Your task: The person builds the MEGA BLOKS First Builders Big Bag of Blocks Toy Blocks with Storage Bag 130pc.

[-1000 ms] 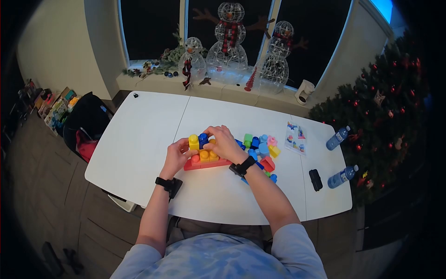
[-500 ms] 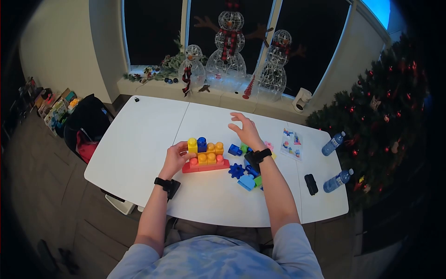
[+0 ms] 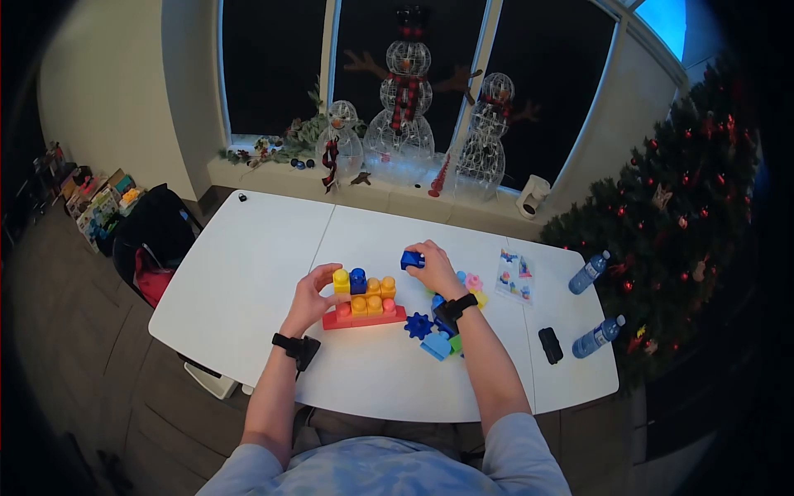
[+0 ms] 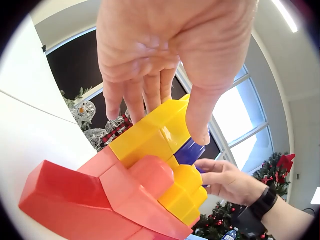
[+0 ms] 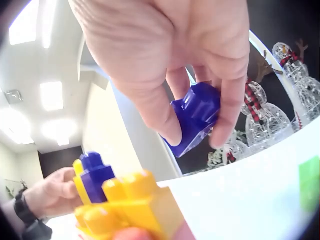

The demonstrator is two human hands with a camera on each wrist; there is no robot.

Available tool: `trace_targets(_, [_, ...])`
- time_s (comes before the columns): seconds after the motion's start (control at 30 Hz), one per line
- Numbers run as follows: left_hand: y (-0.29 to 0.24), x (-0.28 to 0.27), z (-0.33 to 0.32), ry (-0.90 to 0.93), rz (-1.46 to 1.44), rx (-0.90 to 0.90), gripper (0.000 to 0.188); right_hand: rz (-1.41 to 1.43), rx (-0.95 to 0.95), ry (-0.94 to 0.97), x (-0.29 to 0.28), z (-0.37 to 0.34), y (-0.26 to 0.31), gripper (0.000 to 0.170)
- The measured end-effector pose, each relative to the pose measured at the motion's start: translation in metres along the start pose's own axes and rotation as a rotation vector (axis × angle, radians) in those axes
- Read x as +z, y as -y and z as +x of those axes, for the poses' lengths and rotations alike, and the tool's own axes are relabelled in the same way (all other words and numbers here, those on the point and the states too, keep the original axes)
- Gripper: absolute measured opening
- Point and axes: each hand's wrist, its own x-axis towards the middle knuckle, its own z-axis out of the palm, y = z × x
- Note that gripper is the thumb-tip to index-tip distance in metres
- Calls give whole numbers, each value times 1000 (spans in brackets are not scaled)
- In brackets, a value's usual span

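Note:
A stepped build of toy building blocks stands on the white table (image 3: 240, 273). Its red base (image 3: 351, 321) carries orange blocks (image 3: 375, 306), with a yellow block (image 3: 341, 281) and a blue block (image 3: 357, 282) rising at the left. My left hand (image 3: 310, 301) holds the build's left end, thumb in front of the yellow block and fingers behind it, as the left wrist view shows. Just right of the build, my right hand (image 3: 438, 271) pinches a loose dark blue block (image 5: 195, 117) between thumb and fingers, held up above the table.
Loose blocks lie under and around the right forearm, including a blue gear-shaped piece (image 3: 418, 326) and a light blue block (image 3: 436, 345). Farther right are a picture sheet (image 3: 514, 278), a black case (image 3: 550, 345) and two water bottles (image 3: 589, 272).
My right hand left the build, swung right with nothing in it, and now holds a dark blue block from the loose pieces. My left hand has stayed at the build's left end.

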Motion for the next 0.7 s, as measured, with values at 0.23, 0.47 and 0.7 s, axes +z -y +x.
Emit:
trace_targets(0.23, [-16, 5, 8, 43, 36, -80, 60, 227, -139, 249, -18, 1, 76, 48])
trace_targets(0.47, [-16, 7, 8, 19, 60, -26, 52, 72, -239, 219, 8, -3, 69, 51])
trace_targets(0.7, [-11, 9, 9, 28, 15, -62, 50, 142, -177, 283, 12, -3, 73, 46])
